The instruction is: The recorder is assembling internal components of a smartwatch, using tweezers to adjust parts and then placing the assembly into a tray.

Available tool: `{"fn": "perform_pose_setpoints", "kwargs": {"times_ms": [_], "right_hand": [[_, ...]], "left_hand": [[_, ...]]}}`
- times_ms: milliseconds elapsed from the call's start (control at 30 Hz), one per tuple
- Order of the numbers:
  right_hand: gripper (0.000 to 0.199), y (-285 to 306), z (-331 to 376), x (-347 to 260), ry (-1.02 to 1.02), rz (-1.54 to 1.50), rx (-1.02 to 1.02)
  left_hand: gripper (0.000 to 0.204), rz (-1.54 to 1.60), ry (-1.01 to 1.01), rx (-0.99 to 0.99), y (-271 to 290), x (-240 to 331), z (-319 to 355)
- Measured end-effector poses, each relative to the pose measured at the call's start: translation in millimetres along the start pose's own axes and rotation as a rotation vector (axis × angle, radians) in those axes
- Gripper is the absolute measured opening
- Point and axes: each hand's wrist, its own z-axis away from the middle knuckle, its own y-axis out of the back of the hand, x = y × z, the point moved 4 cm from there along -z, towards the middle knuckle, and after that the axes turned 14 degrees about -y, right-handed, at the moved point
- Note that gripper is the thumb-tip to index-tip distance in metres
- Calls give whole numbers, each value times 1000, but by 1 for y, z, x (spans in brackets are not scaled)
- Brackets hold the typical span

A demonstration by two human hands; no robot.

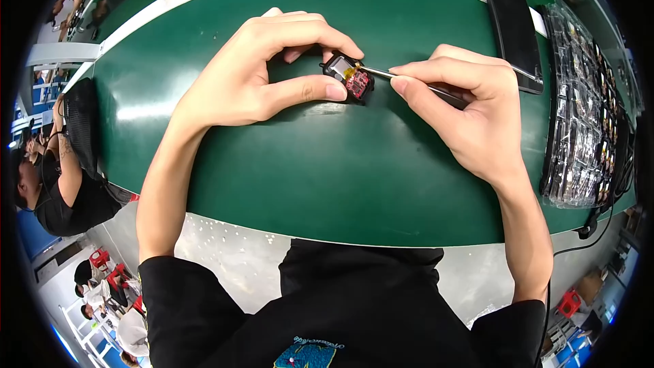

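Note:
Between the thumb and fingers of my left hand (262,71) is a small black electronic device (359,97), its inside exposed. A silvery block, a yellow strip and a red circuit board show within its black frame. My right hand (477,99) grips a thin metal tool (377,71), perhaps tweezers or a pick, like a pen. The tool's tip meets the device near the yellow strip; whether it touches the strip, I cannot tell. Its other end disappears under my right palm.
The green tabletop (327,177) carries a black tray-like object (511,27) at the far right. Beside it stand clear plastic trays (579,109) packed with small parts. A black cable (593,238) hangs off the right edge. At the left, a person (65,177) sits by a black mesh object (83,126).

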Motion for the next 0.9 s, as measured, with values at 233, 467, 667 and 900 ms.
{"fn": "perform_pose_setpoints", "kwargs": {"times_ms": [233, 467, 667, 900], "right_hand": [[8, -1, -2, 0, 26, 26, 2], [9, -1, 1, -2, -31, 40, 10], [10, -1, -1, -1, -31, -2, -16], [7, -2, 0, 0, -26, 0, -20]], "left_hand": [[41, -18, -12, 26, -2, 4, -1], [36, -31, -73, -9, -3, 2, -3], [36, -5, -32, -11, -1, 2, -2], [38, -17, -26, -5, -2, 2, -1]]}}
